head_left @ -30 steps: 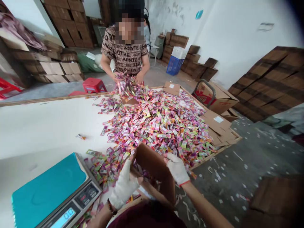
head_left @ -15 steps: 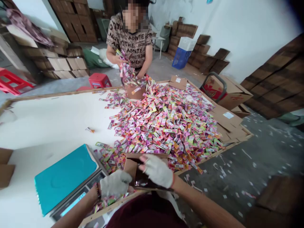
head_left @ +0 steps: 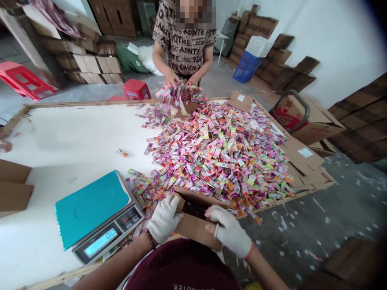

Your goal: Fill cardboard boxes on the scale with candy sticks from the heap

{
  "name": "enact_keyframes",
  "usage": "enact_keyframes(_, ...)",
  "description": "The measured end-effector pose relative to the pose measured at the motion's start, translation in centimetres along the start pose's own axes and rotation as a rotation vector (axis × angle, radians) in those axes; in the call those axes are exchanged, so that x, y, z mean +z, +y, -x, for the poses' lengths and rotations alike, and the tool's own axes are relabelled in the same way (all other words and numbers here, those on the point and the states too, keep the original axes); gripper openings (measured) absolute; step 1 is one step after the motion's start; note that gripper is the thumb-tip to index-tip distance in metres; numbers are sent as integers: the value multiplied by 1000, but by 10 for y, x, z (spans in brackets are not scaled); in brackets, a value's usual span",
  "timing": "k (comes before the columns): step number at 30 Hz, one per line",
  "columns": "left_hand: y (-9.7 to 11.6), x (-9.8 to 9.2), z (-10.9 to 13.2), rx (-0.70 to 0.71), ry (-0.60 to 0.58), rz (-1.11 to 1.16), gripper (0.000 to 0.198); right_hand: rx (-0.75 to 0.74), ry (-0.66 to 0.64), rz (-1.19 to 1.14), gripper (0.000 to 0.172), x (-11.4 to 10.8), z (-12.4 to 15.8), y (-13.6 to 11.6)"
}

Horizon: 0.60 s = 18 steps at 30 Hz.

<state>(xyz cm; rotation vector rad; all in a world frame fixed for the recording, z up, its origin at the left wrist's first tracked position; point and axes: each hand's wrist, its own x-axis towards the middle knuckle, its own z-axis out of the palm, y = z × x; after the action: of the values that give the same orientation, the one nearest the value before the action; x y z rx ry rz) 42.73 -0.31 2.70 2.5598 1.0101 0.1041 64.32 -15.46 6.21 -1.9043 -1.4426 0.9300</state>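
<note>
Brown open-topped cardboard box (head_left: 198, 231) is at the near edge of the white, wood-rimmed bench (head_left: 75, 129), just before a heap of small pink, purple and green wrapped packets (head_left: 211, 157). The white-gloved left grip (head_left: 164, 219) grasps its left end; the white-gloved right grip (head_left: 231, 233) grasps its right. Leftward stands a teal-topped grey digital scale (head_left: 93, 205), display lit.

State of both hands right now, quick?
Left hand: closed on the left end of the open cardboard box.
Right hand: closed on the box's right end.
</note>
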Motion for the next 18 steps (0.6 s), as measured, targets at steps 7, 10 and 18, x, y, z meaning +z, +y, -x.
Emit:
enact_keyframes(7, 9, -8, -25, 257, 50, -276, 94, 64, 332, 902, 95, 8, 15, -6)
enact_keyframes(10, 11, -18, -32, 365, -50, -261, 82, 146, 281, 944, 71, 2, 12, -16)
enact_keyframes(18, -9, 27, 3, 670, 77, -25, 22, -8, -215, 749, 36, 3, 4, -10)
